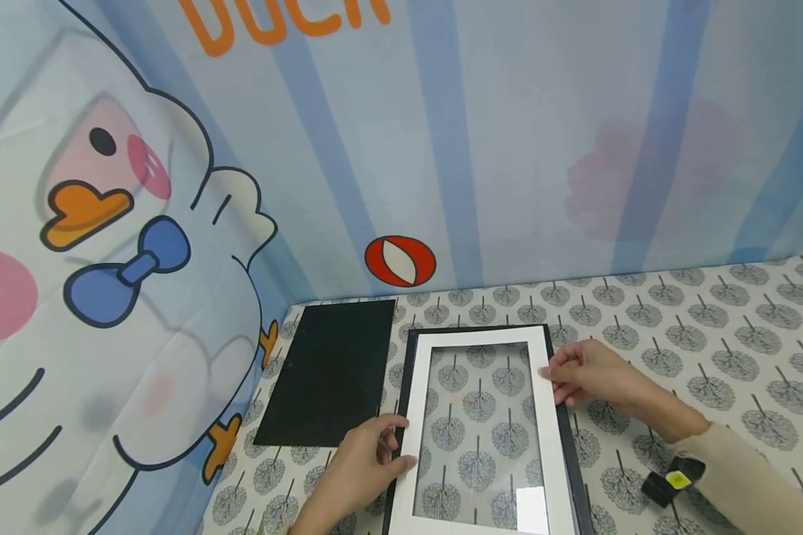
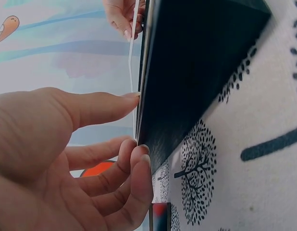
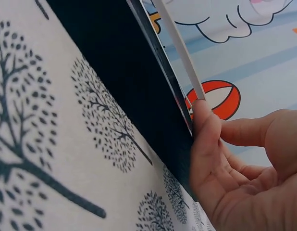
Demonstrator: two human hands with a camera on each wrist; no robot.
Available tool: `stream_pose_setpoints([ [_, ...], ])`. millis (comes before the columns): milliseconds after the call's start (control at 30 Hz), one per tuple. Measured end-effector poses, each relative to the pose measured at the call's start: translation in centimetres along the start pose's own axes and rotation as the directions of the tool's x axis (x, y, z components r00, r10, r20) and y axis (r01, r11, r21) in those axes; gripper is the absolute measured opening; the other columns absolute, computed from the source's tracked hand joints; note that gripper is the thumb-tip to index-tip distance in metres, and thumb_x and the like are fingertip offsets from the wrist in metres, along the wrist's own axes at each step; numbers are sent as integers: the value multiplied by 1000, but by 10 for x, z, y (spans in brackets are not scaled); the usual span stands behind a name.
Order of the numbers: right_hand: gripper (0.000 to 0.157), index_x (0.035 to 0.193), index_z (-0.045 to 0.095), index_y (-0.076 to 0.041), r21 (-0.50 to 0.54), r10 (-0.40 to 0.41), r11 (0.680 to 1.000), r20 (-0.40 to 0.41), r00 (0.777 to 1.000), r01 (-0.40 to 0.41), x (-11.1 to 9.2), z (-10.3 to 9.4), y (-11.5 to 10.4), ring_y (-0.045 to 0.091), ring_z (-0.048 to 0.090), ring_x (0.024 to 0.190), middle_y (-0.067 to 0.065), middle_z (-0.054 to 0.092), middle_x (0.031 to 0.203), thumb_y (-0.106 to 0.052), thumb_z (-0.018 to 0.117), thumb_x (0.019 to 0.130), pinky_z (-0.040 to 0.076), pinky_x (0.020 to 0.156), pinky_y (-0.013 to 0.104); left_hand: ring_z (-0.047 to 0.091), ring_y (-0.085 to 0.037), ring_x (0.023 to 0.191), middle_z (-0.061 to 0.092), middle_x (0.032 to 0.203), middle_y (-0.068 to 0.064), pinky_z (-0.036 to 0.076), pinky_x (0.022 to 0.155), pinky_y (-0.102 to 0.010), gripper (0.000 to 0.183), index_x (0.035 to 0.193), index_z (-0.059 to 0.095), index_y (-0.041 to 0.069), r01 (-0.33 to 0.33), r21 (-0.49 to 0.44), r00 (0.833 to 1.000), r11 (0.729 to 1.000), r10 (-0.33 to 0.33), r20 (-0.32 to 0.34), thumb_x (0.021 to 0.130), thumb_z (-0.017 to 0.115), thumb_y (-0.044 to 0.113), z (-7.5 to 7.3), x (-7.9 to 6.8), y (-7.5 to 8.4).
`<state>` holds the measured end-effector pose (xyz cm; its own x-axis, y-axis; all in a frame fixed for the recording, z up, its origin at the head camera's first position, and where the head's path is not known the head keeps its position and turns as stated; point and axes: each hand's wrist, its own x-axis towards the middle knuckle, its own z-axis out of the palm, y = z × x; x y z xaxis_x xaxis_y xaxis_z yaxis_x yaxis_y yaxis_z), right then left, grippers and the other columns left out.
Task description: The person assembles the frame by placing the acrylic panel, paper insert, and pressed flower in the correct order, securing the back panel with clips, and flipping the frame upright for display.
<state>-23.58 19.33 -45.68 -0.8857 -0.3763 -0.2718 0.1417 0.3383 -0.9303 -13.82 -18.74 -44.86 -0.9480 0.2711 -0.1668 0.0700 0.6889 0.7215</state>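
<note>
A white mat (image 1: pixel 424 431) with a rectangular window lies over a black picture frame (image 1: pixel 407 371) on the patterned cloth. Through the window the cloth's tree print shows, with a bright reflection at the lower right. My left hand (image 1: pixel 364 461) holds the mat's left edge, thumb and fingertips at the border; in the left wrist view its curled fingers (image 2: pixel 141 166) also meet the frame's side. At the opposite edge my right hand (image 1: pixel 592 375) pinches the mat between thumb and fingers. The right wrist view shows the mat's edge (image 3: pixel 184 50) standing apart from the frame (image 3: pixel 134 86) there.
A flat black panel (image 1: pixel 334 371) lies on the cloth left of the frame. Behind the table hangs a cartoon duck backdrop (image 1: pixel 515 148). A black strap with a yellow mark (image 1: pixel 672 481) sits at the right wrist. Patterned cloth (image 1: pixel 729 357) extends to the right.
</note>
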Motion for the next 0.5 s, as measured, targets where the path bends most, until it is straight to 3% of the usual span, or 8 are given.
stream_pose_setpoints([
  [500,23,96,66,1,-208,-10,978,-88,996,-8,-2,6,-11,17,67,69,7,71,79,-20,72,100,62,64,32,54,-13,69,58,88,-4,46,57,-26,50,134,67,4,-3,-5,1000,1000,3,-15,90,84,17,1,1,2],
])
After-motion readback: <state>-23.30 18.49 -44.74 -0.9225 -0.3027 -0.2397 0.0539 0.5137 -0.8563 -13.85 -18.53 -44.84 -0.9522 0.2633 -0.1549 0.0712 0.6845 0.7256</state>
